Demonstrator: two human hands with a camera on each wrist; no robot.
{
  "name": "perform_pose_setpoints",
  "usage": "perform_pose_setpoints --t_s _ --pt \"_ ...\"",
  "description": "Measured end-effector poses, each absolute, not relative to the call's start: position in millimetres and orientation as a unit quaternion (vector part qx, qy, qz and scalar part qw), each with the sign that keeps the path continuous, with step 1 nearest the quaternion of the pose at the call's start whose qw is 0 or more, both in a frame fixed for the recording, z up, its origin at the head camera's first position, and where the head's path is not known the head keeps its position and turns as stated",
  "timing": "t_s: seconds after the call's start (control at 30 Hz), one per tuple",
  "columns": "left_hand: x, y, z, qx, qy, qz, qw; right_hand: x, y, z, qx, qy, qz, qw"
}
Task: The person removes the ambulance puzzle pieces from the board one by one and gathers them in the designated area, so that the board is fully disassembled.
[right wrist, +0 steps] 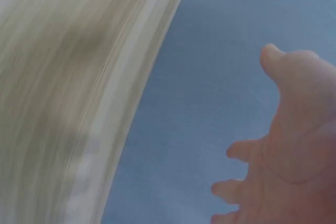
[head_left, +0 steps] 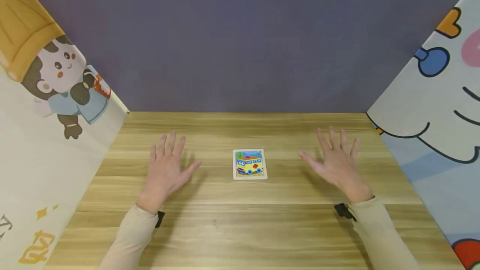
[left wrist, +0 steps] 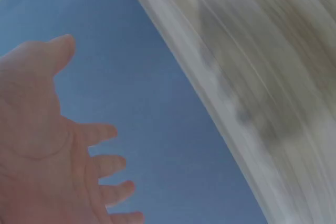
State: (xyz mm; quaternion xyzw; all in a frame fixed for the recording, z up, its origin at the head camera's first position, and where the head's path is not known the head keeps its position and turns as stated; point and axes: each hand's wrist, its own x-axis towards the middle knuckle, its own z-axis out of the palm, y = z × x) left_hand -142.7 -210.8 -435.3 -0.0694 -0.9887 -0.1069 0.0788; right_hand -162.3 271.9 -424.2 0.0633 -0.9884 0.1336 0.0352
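A small square picture puzzle (head_left: 249,164) with a pale border lies flat in the middle of the wooden table; it shows a yellow ambulance with a red cross. To its left, my left hand (head_left: 166,174) is held palm down with fingers spread and nothing in it. My right hand (head_left: 338,167) mirrors it on the other side, fingers also spread, holding nothing. Both hands cast shadows on the wood and stand apart from the puzzle. In the wrist views, the left palm (left wrist: 37,145) and the right palm (right wrist: 299,150) show bare.
The wooden table (head_left: 247,228) ends at a dark grey-blue wall (head_left: 247,41) at the back. Side panels with cartoon prints border it, a child in a yellow hat (head_left: 56,66) on the left and a white figure (head_left: 423,107) on the right.
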Motion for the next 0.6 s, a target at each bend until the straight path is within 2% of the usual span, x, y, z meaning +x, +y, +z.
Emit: perform_pose_setpoints --t_s 0.27,0.6 --pt "-149 -185 -431 -0.14 -0.972 -0.188 0.021 -176 252 -426 0.087 -0.977 0.187 0.052" --pt "-168 -145 -448 -0.172 -0.923 -0.337 -0.071 -193 193 -443 0.143 -0.927 0.344 -0.032"
